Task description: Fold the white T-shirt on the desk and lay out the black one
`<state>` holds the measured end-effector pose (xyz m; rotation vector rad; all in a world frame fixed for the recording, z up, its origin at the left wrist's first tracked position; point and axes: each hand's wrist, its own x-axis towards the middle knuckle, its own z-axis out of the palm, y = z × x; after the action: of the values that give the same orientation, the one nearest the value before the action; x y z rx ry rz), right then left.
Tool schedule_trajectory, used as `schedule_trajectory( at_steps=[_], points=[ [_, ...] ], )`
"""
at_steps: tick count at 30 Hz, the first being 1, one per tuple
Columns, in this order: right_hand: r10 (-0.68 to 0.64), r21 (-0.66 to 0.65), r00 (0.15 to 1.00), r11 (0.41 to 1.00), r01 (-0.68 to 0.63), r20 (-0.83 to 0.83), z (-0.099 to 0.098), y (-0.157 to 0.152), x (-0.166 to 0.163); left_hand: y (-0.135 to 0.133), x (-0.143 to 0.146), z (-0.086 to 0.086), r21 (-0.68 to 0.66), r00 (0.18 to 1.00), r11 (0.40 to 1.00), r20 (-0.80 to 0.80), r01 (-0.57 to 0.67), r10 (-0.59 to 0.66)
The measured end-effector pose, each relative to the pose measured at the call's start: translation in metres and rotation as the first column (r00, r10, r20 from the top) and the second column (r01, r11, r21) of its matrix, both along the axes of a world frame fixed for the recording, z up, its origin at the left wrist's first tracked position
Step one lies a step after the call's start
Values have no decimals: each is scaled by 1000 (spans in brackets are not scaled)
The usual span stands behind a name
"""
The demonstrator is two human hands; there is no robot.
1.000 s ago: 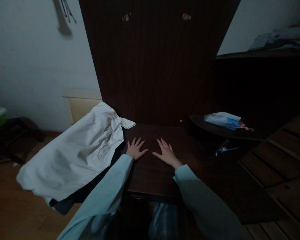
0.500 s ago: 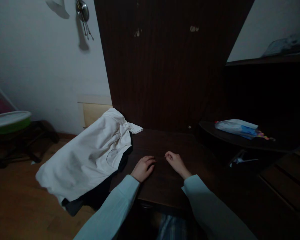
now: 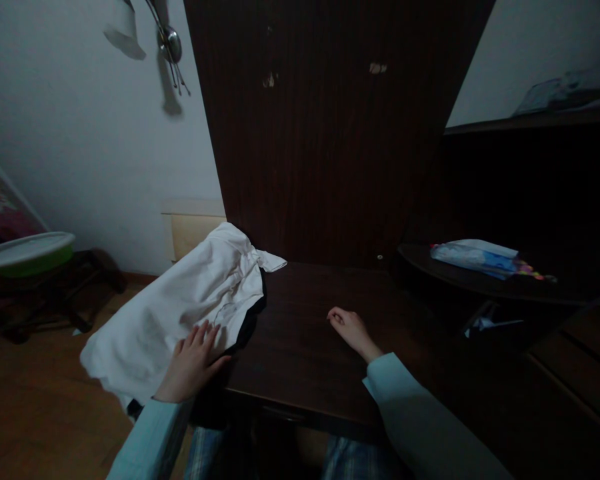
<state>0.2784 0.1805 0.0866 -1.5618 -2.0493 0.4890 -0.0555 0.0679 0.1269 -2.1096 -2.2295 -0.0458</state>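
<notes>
A white garment with a dark layer beneath it drapes over the left end of the dark wooden desk and hangs down its side. Over the garment's near edge is my left hand, its fingers spread; whether it touches the cloth I cannot tell. My right hand rests on the desktop, right of the middle, with the fingers curled in and nothing visible in them.
On a curved shelf to the right lies a blue and white plastic packet. A tall dark panel rises behind the desk. At far left a green tub with a pale lid sits on a stool. A lamp is on the wall.
My left hand has moved left from the desktop to the white garment, with its fingers spreading. My right hand stays in place. The view has shifted slightly.
</notes>
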Motion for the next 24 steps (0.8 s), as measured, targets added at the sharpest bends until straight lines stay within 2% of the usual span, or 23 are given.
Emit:
schedule_trajectory(
  at_steps=[3,7,16,24],
  points=[
    [-5,-4,1000,1000,5,12,0,0,0,2,-5,-6,-105,995,990,-45,-94,89],
    [-15,5,1000,1000,15,20,1,0,-1,3,0,-15,-34,991,991,-45,-127,125],
    [6,33,1000,999,-6,1,-3,1,1,4,-8,-28,62,995,993,31,-97,95],
    [-4,36,1000,999,4,4,-6,3,1,5,-12,-19,30,990,995,109,-99,95]
  ],
)
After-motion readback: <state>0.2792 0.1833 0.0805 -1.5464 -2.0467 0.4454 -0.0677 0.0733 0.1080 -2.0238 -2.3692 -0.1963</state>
